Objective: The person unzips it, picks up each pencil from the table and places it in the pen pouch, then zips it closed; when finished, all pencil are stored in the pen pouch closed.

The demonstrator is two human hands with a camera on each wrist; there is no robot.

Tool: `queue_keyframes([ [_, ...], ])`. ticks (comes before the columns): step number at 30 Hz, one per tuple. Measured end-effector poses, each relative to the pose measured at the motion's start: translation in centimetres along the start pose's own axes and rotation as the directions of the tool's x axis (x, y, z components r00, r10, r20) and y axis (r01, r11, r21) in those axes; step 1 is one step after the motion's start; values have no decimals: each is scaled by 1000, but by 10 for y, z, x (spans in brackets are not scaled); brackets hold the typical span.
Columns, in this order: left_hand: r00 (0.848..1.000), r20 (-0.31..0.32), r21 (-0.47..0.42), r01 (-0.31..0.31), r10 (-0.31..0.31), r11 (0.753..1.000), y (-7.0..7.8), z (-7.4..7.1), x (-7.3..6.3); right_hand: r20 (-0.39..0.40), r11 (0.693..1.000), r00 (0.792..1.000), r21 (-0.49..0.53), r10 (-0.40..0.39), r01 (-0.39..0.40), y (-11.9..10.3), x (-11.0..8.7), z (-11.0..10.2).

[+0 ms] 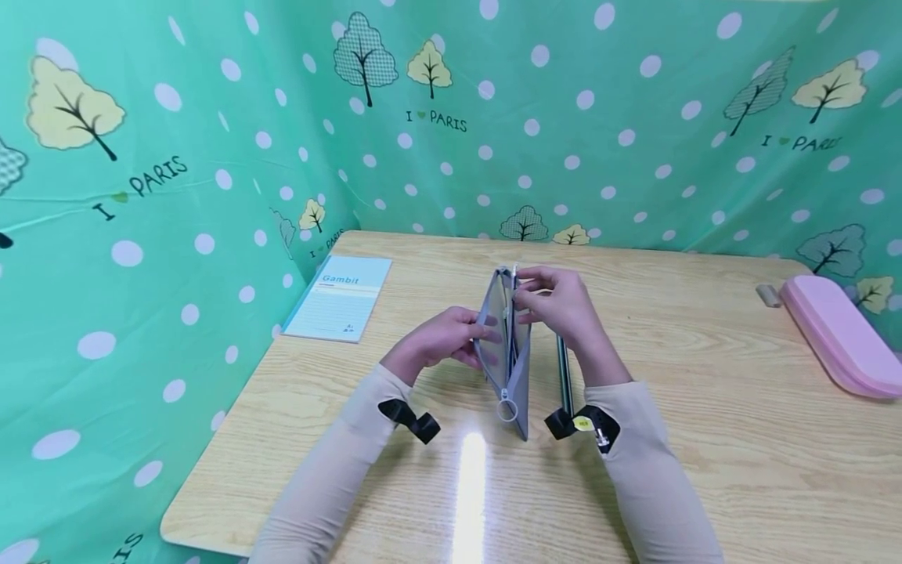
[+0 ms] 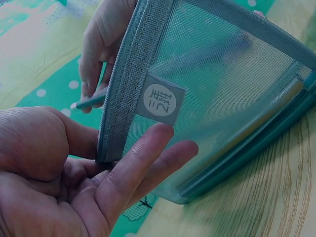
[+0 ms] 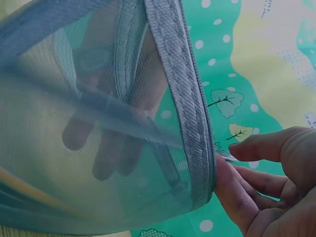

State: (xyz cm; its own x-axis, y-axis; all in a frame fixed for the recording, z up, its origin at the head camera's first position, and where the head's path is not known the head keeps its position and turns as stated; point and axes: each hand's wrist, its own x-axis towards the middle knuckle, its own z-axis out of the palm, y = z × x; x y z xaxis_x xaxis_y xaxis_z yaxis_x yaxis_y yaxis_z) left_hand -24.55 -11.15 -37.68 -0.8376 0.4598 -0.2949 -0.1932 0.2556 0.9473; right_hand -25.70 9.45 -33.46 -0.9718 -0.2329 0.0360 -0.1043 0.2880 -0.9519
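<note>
A pale blue notebook (image 1: 338, 298) lies at the tabletop's (image 1: 705, 439) left. At centre, the left hand (image 1: 440, 341) props a grey-edged translucent mesh zip pouch (image 1: 509, 345) upright on the tabletop, thumb and nearly straight fingers (image 2: 143, 168) flanking one wall. The right hand (image 1: 557, 301) pinches the opposite zip edge. The flimsy mesh could sag and collapse if either hold slackens. A pink case (image 1: 838, 333) sits far right.

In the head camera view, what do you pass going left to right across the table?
Gambit notebook → left hand → mesh zip pouch → right hand → pink case.
</note>
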Motion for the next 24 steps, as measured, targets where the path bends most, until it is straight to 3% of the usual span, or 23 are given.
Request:
queue_keyframes([
  [7, 1000, -6, -10, -3, 3, 1000, 0, 1, 1, -27, 1000, 1000, -11, 2, -3, -3, -3, -12],
  [13, 1000, -8, -21, -4, 4, 1000, -1, 1, 3, -23, 999, 999, -11, 34, -34, 0, -4, -36],
  [24, 1000, -17, -3, -17, 17, 1000, -3, 1, 2, 120, 985, 979, -63, 164, -158, 15, -7, -68],
])
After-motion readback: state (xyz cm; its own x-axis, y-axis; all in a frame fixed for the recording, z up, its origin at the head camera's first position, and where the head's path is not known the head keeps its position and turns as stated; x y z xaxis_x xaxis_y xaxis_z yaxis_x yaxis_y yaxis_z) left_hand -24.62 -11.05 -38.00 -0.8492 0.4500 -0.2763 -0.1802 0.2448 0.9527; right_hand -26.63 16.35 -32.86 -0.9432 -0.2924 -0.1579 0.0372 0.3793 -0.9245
